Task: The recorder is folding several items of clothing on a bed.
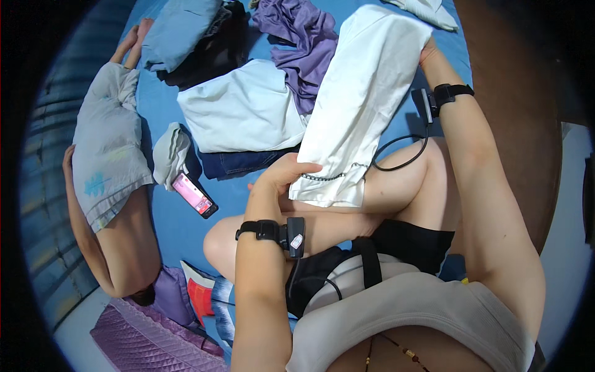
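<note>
A long white garment point(365, 87), folded into a strip like a trouser leg, stretches over my crossed legs and the bed. A dark chain-like trim crosses it near its close end. My left hand point(282, 173) pinches its left edge beside that trim, thumb on top and the other fingers mostly hidden beneath. At the far right corner my right hand point(427, 52) grips the cloth, its fingertips out of sight behind the fabric. To the left of the garment, a folded pale blue-white piece of clothing point(238, 111) lies on folded dark blue jeans point(245, 162).
Purple cloth point(304, 43), folded light blue clothing point(180, 31) and black clothing point(214, 59) lie at the far side of the blue bed point(176, 232). Left are a phone point(194, 195), a small whitish cloth bundle point(170, 155) and a person lying down point(127, 248). Cables hang from my wrist devices.
</note>
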### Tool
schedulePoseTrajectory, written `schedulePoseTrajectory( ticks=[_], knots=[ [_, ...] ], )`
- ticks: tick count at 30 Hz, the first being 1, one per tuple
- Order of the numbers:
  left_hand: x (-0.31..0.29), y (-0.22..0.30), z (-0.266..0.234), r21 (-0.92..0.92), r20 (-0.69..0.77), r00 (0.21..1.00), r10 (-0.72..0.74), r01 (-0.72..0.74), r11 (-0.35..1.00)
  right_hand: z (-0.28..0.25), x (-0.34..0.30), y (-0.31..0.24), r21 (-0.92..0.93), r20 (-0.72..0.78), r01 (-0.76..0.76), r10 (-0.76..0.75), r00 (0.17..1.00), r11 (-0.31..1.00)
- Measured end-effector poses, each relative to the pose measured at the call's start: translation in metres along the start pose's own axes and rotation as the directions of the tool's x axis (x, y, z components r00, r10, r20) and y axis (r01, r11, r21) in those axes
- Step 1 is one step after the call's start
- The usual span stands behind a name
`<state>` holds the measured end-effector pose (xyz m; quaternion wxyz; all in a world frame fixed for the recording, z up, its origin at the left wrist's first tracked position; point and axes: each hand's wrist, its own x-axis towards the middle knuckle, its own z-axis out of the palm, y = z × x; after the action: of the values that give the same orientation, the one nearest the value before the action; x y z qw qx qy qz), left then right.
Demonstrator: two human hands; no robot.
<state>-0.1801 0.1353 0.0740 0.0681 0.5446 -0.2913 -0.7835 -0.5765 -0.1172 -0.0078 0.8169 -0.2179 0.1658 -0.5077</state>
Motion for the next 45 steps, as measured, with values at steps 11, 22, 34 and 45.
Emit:
schedulePoseTrajectory(
  ticks=[11,22,34,45],
  knots=[
    [-0.012,0.014,-0.003,-0.559,-0.358,0.919,0.165,-0.352,0.75,0.043,-0.025,0.049,0.021,-0.459,0.308,-0.265,0.848,0.951],
    [-0.001,0.0,0.014,-0.195,-0.326,0.874,0.36,-0.434,0.879,0.008,-0.02,0.037,0.014,-0.268,0.364,-0.348,0.899,0.931],
    [-0.002,0.002,0.013,-0.373,-0.535,0.837,0.116,-0.357,0.857,0.013,-0.049,0.049,0.023,-0.27,0.344,-0.325,0.906,0.939],
    [-0.001,0.001,0.018,-0.387,-0.393,0.896,0.205,-0.363,0.848,0.065,-0.071,0.025,-0.099,-0.052,0.235,-0.241,0.969,0.967]
  ],
)
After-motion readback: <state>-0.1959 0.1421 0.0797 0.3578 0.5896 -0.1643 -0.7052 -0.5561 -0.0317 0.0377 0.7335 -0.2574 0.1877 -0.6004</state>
